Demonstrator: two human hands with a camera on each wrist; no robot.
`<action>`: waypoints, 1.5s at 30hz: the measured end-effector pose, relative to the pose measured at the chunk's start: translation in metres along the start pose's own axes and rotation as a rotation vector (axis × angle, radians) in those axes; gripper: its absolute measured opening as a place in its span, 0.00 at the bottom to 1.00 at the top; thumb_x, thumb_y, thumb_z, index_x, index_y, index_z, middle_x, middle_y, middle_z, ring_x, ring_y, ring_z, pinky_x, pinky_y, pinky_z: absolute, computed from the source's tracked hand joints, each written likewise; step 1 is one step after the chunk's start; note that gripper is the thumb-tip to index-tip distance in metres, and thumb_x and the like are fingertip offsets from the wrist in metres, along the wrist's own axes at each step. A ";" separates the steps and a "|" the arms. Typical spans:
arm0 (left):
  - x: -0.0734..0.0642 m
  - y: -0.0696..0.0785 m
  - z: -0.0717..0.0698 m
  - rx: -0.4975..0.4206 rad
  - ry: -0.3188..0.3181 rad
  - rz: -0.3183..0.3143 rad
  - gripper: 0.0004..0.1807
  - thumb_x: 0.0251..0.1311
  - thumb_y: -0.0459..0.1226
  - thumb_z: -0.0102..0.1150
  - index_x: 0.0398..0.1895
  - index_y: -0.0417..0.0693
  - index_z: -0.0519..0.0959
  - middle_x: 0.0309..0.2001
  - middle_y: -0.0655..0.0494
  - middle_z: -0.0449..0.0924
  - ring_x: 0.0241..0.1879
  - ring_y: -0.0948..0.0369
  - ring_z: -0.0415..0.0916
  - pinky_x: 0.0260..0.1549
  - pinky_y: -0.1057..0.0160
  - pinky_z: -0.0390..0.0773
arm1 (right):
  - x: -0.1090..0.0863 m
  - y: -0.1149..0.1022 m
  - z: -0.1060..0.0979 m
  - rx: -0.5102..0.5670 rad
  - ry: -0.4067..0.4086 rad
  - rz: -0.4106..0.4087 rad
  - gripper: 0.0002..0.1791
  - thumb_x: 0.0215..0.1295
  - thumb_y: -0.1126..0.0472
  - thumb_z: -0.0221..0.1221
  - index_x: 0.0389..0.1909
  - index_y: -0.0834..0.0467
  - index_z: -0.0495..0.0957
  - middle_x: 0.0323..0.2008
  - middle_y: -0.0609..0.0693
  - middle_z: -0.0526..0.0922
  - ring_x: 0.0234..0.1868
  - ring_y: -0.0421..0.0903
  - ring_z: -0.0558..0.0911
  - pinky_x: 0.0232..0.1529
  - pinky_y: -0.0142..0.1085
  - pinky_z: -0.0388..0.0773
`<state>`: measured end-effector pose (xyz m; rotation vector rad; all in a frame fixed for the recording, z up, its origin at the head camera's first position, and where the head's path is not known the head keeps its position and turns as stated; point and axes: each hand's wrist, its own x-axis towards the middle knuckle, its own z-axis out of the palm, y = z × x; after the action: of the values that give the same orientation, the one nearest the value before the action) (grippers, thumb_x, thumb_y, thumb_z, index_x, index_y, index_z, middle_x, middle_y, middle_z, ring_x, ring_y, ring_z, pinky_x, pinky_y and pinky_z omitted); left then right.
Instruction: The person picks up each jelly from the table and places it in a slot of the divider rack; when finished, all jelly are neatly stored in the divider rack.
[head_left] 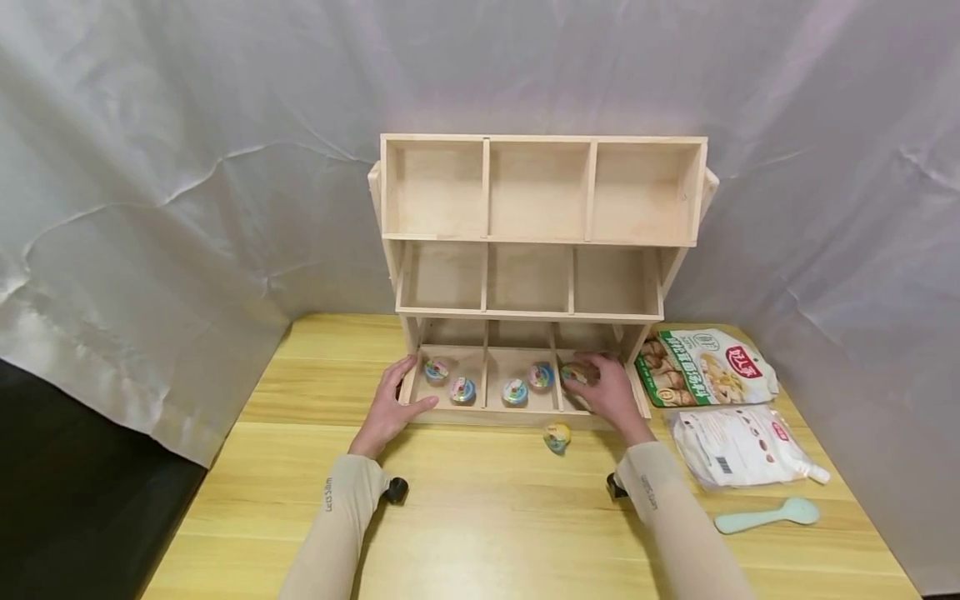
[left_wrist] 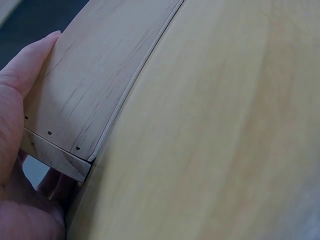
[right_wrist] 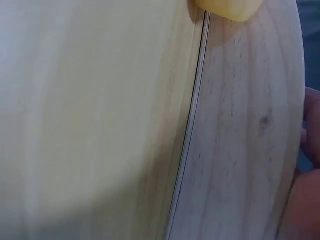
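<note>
A three-tier wooden rack (head_left: 536, 317) stands on the table, each tier split into three compartments. At its bottom left corner my left hand (head_left: 388, 408) grips the frame, thumb along the front board (left_wrist: 100, 75) and fingers at the side. My right hand (head_left: 606, 390) reaches into the bottom right compartment and holds a jelly cup (head_left: 574, 372), partly hidden by the fingers. Two jelly cups (head_left: 462, 390) lie in the bottom left compartment and two more (head_left: 515, 392) in the bottom middle one. A yellow jelly cup (head_left: 557, 437) is on the table before the rack.
Right of the rack lie a green and white food pouch (head_left: 708, 367), a white spouted pouch (head_left: 746, 447) and a pale green spoon (head_left: 768, 516). Grey curtain (head_left: 225, 208) hangs behind and beside the wooden table (head_left: 480, 517). The rack's upper two tiers overhang the bottom one.
</note>
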<state>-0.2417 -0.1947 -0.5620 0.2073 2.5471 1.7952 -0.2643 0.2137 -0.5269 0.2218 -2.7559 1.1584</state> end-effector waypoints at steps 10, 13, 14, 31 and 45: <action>0.000 0.000 0.001 -0.003 0.001 -0.002 0.51 0.59 0.50 0.75 0.82 0.60 0.56 0.83 0.54 0.47 0.82 0.48 0.45 0.80 0.40 0.48 | -0.048 -0.022 -0.008 0.018 0.001 -0.158 0.24 0.67 0.60 0.69 0.62 0.63 0.80 0.55 0.63 0.79 0.55 0.62 0.80 0.57 0.58 0.81; -0.001 0.000 0.001 -0.005 0.001 -0.001 0.51 0.59 0.49 0.75 0.82 0.60 0.56 0.83 0.54 0.47 0.82 0.48 0.45 0.80 0.39 0.48 | -0.067 -0.027 -0.007 -0.013 -0.027 -0.186 0.23 0.65 0.61 0.71 0.60 0.60 0.82 0.53 0.60 0.82 0.55 0.59 0.80 0.57 0.58 0.81; -0.001 0.000 0.001 -0.006 0.001 -0.001 0.51 0.59 0.49 0.75 0.82 0.60 0.56 0.83 0.54 0.47 0.82 0.48 0.45 0.80 0.39 0.48 | -0.072 -0.027 -0.007 -0.031 -0.035 -0.191 0.22 0.64 0.61 0.71 0.59 0.59 0.83 0.53 0.58 0.82 0.55 0.58 0.80 0.57 0.57 0.81; -0.001 0.001 0.003 -0.004 0.010 -0.006 0.50 0.60 0.48 0.75 0.82 0.58 0.58 0.82 0.55 0.48 0.81 0.48 0.47 0.79 0.40 0.49 | -0.101 -0.021 0.000 -0.013 -0.204 -0.241 0.25 0.63 0.64 0.71 0.62 0.56 0.81 0.54 0.52 0.83 0.52 0.54 0.83 0.55 0.54 0.82; 0.000 -0.001 0.003 -0.010 0.009 0.002 0.50 0.60 0.48 0.75 0.82 0.56 0.57 0.82 0.54 0.49 0.81 0.49 0.47 0.80 0.41 0.49 | -0.097 -0.036 0.013 -0.079 -0.299 -0.222 0.29 0.59 0.59 0.75 0.62 0.53 0.80 0.54 0.50 0.82 0.53 0.51 0.81 0.58 0.56 0.80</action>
<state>-0.2419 -0.1924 -0.5638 0.2028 2.5440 1.8140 -0.1632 0.1866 -0.5293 0.7261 -2.9215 1.0293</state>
